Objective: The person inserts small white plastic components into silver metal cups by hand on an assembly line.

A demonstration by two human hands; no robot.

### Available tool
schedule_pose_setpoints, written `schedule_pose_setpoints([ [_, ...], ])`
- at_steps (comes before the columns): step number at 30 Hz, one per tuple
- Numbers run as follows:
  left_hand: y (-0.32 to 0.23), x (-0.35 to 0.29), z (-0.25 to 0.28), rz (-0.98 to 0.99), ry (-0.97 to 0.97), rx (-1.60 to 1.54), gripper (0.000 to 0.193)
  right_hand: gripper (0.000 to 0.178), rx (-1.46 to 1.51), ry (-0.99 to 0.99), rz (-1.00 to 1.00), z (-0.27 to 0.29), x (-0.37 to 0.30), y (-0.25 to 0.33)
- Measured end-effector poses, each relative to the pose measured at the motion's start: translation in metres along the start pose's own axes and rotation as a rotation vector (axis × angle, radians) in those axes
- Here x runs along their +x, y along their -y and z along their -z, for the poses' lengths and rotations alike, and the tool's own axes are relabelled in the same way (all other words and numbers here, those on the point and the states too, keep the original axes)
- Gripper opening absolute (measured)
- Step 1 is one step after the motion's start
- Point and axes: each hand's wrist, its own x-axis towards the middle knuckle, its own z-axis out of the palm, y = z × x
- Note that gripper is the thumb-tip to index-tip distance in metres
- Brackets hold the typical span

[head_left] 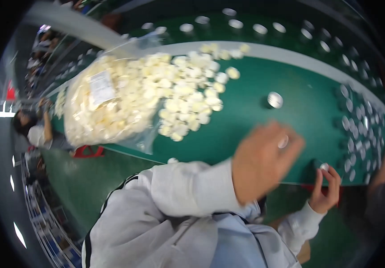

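My left hand [266,161] is over the middle of the green table [246,129], smeared by motion, its thumb and fingers closed around a small pale round piece [283,141]. At the table's near edge, to the right, my right hand [326,192] pinches a small round piece with a shiny top [324,167] between thumb and fingertips. Just beyond my left hand a short cylinder with a silvery top [275,100] stands alone. Cream-white round pieces [185,102] lie heaped to the left, spilling from a large clear plastic bag [107,102] with a white label.
Many small shiny-topped cylinders [357,129] stand at the table's right end, and more [235,23] line a surface beyond the pale far rim [281,53]. Another person [36,125] sits at far left beside a red stool [89,152]. Someone's forearm [382,165] shows at the right edge.
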Motion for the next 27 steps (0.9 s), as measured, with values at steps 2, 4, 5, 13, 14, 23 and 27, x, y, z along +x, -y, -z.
schedule_pose_setpoints([
  [2,0.050,0.009,0.019,0.131,-0.173,0.292,0.033,0.015,-0.009,-0.005,0.005,0.003,0.009,-0.002],
  [4,0.091,0.004,0.018,0.316,-0.150,0.620,0.033,0.012,-0.057,0.052,0.077,-0.002,0.009,-0.023],
  [5,0.107,0.004,0.010,0.336,-0.156,0.707,0.029,0.010,-0.113,0.117,0.040,-0.002,0.008,-0.033],
  [13,0.141,0.004,-0.003,0.437,-0.158,0.878,0.015,0.015,-0.221,0.029,0.232,-0.007,0.020,0.000],
  [14,0.140,0.004,-0.004,0.444,-0.154,0.884,0.016,0.015,-0.210,0.020,0.239,-0.010,0.020,-0.001],
  [23,0.138,0.011,-0.014,0.506,-0.132,0.804,0.025,0.022,0.127,-0.031,0.111,-0.035,0.022,-0.005],
  [27,0.132,0.017,-0.008,0.546,-0.049,0.689,0.028,0.028,0.103,0.004,0.101,-0.033,0.021,0.000],
])
